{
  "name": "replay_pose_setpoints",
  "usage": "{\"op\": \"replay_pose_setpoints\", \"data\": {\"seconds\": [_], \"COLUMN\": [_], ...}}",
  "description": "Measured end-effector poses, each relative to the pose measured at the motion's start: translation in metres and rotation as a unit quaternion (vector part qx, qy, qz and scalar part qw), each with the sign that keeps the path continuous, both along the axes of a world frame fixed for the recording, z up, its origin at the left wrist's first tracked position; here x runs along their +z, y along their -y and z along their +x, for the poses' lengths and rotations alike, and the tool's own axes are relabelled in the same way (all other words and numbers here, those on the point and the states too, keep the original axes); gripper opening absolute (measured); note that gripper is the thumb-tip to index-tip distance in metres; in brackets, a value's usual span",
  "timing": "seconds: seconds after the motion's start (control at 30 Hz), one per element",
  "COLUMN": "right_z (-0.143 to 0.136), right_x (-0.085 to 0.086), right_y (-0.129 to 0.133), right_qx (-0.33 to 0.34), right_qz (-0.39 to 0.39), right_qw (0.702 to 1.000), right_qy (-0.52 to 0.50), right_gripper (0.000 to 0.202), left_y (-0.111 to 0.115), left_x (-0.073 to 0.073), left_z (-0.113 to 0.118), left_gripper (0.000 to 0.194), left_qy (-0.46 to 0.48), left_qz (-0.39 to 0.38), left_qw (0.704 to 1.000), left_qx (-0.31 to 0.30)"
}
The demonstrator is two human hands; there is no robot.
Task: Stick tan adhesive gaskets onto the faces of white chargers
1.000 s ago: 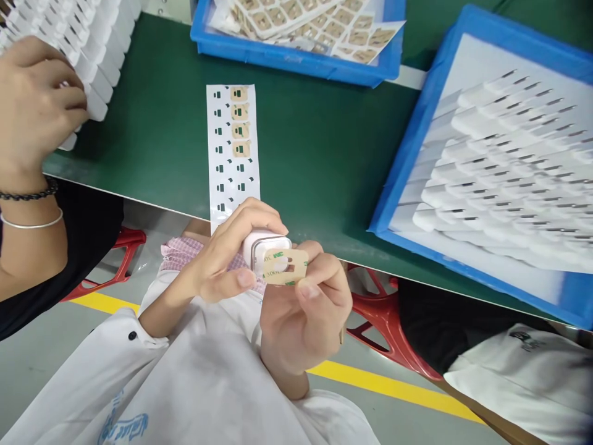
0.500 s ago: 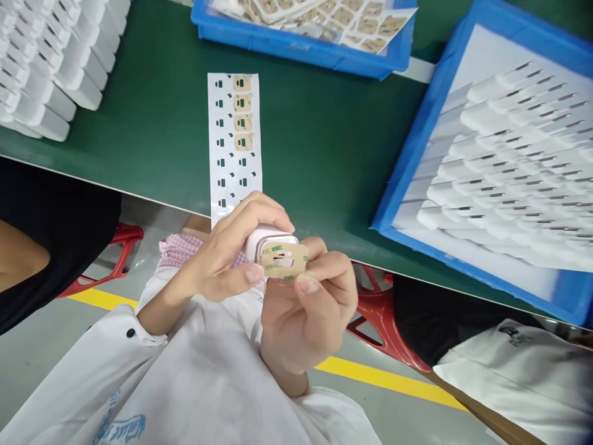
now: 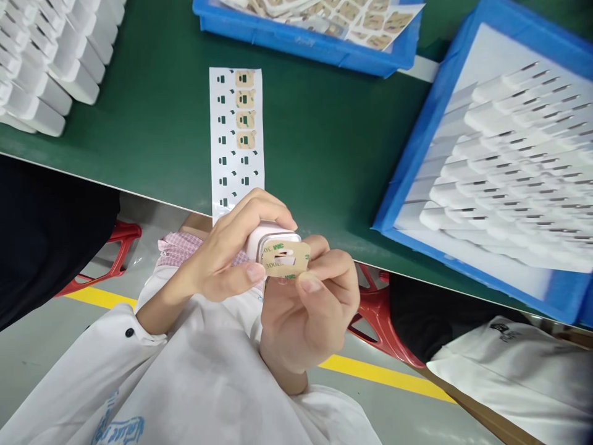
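Note:
My left hand point(image 3: 236, 247) is closed around a small white rounded plastic housing point(image 3: 260, 238), its end turned towards my right hand. Between the thumb and index finger of my right hand point(image 3: 319, 296) is a tan adhesive sticker point(image 3: 286, 267) printed with green 3M marks and cut through in the middle. It lies over the end face of the housing, tilted a little; whether it is stuck there I cannot tell. Beyond my hands, on the green table, lies a white backing sheet point(image 3: 237, 170) with several tan stickers in its right column and cut-out holes elsewhere.
A blue bin point(image 3: 301, 42) at the back holds more sticker sheets. On the right, a blue tray point(image 3: 393, 185) carries rows of white parts point(image 3: 500, 161). Similar white parts point(image 3: 55, 62) stand at the left. People sit on either side, near red stools point(image 3: 386, 321).
The view has shifted slightly. My hands hold nearly the same pose, with the sticker still pinched against the end of the housing.

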State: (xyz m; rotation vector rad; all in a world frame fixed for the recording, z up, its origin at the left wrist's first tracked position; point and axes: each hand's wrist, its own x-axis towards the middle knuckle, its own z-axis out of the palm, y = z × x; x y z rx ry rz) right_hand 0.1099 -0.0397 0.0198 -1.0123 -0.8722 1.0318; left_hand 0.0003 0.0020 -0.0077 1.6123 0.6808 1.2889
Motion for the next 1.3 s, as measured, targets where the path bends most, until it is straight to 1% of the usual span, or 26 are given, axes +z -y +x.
{"op": "replay_pose_setpoints", "data": {"seconds": [0.27, 0.53, 0.7, 0.87, 1.03, 1.13, 1.2, 1.27, 1.3], "right_z": [-0.001, 0.000, 0.000, 0.001, 0.004, 0.007, 0.008, 0.009, 0.010], "right_x": [-0.004, -0.005, -0.006, -0.006, -0.007, -0.008, -0.009, -0.010, -0.010], "right_y": [-0.002, -0.002, -0.001, 0.000, -0.001, -0.002, -0.002, -0.001, -0.001], "right_qx": [0.003, 0.010, 0.011, 0.006, 0.002, 0.009, 0.012, -0.006, -0.025], "right_qz": [0.034, 0.034, 0.040, 0.027, 0.024, 0.025, 0.030, 0.043, 0.053], "right_qw": [0.999, 0.999, 0.999, 1.000, 0.999, 0.999, 0.997, 0.992, 0.984], "right_qy": [-0.016, -0.013, -0.017, -0.004, 0.033, 0.048, 0.066, 0.122, 0.169], "right_gripper": [0.019, 0.017, 0.017, 0.017, 0.017, 0.018, 0.018, 0.018, 0.018], "left_y": [0.000, 0.001, 0.001, 0.000, 0.000, 0.000, -0.001, -0.001, -0.001], "left_x": [0.000, 0.001, 0.003, 0.002, -0.002, -0.004, -0.005, -0.008, -0.009], "left_z": [0.000, -0.001, -0.002, -0.002, 0.000, 0.004, 0.007, 0.011, 0.012], "left_gripper": [0.039, 0.042, 0.048, 0.043, 0.039, 0.039, 0.035, 0.030, 0.029], "left_qy": [0.011, -0.004, -0.030, -0.026, -0.021, -0.018, -0.008, 0.003, 0.005], "left_qz": [0.002, -0.004, -0.011, -0.002, -0.002, 0.004, 0.007, 0.005, 0.003], "left_qw": [1.000, 1.000, 0.999, 1.000, 1.000, 1.000, 0.999, 0.999, 0.998], "left_qx": [0.007, 0.009, 0.016, 0.009, 0.010, 0.025, 0.036, 0.048, 0.056]}}
